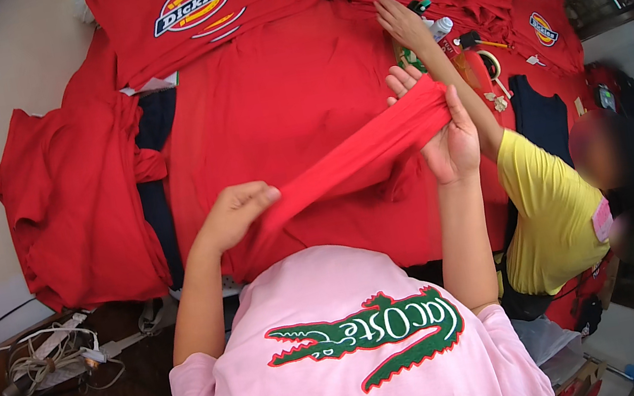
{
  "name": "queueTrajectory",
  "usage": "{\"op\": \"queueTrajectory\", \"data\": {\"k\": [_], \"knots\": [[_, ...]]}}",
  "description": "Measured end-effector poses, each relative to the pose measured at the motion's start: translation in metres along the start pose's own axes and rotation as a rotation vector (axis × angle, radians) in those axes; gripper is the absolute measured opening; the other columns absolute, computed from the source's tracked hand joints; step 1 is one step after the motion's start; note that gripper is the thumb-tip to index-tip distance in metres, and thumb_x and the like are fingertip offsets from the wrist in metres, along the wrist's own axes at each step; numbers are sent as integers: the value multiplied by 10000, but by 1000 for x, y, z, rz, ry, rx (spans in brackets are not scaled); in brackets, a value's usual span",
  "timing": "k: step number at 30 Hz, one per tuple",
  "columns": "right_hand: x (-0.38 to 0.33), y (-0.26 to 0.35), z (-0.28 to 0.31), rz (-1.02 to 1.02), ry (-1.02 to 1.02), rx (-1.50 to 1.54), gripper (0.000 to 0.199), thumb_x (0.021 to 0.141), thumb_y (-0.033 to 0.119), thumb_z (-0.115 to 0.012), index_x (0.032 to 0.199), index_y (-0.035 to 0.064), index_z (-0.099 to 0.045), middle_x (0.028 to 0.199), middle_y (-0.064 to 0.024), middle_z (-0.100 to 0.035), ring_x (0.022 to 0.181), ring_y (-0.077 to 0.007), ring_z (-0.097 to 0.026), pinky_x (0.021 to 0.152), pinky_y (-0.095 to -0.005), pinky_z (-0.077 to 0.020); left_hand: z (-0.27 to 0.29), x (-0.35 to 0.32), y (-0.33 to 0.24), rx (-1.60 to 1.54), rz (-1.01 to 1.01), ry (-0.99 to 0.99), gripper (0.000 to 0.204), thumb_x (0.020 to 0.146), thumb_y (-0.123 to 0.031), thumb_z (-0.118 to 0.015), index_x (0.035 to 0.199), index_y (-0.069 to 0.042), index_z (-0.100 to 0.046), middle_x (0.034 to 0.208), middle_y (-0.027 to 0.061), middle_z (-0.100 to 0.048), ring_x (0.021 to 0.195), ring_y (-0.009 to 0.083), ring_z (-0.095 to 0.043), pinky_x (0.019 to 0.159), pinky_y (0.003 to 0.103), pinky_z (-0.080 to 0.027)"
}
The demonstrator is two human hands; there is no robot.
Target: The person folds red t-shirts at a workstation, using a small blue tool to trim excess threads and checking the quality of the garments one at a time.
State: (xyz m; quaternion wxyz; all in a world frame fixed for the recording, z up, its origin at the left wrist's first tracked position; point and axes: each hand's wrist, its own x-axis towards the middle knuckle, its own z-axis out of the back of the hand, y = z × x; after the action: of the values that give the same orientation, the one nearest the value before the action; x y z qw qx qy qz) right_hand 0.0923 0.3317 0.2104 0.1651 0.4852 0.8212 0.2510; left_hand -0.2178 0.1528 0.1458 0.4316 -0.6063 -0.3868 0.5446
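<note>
Left hand (231, 212) at 7 o'clock, right hand (448, 138) at 2 o'clock, both clenched on rolled red cloth (353, 160). Best keep tension even, roll tight, clear of co-worker's arm (446, 67).

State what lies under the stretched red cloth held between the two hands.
Under the stretched red cloth, held by the left hand and right hand, lies a larger spread red garment. Whatever lies beneath that garment is covered.
</note>
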Motion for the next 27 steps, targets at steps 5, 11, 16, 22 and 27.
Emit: {"op": "queueTrajectory", "data": {"k": [5,11,16,22,27], "knots": [[-10,-7,0,-29,-42,28,686,1141,386,-368,1584,-121,-236,1655,-320,-279,1565,-418,-266,1289,-525,-234,24,-16,16,-231,-32,-156,414,1097,-353,-578,1025,8,-767,957,-33,-711,942,62,-605,925,254,-471],[-13,-7,-1,-23,-20,53,677,1140,352,-380,1591,-124,-210,1666,-309,-263,1573,-403,-251,1295,-520,-210,28,-30,13,-241,-107,-129,445,1122,-338,-507,958,8,-735,991,45,-743,980,127,-641,969,308,-474],[-16,-4,7,-33,64,234,658,1141,388,-373,1589,-86,-287,1675,-288,-269,1560,-396,-295,1274,-528,-261,28,-32,12,-203,-151,-82,275,1031,-273,-684,873,-48,-679,960,18,-722,988,121,-622,964,304,-476],[-24,5,18,57,346,12,512,1132,450,-404,978,47,-680,800,-60,-674,722,-173,-664,989,-482,-539,-9,-26,16,91,-163,-350,269,793,11,-854,907,-59,-621,935,18,-663,954,88,-616,878,284,-493],[-42,8,-4,-222,-231,-478,328,1071,340,-593,989,34,-677,638,-57,-646,450,-156,-546,814,-449,-624,-32,-19,20,267,-284,-666,229,789,84,-744,905,-43,-592,795,31,-602,764,173,-626,743,301,-491]]}}
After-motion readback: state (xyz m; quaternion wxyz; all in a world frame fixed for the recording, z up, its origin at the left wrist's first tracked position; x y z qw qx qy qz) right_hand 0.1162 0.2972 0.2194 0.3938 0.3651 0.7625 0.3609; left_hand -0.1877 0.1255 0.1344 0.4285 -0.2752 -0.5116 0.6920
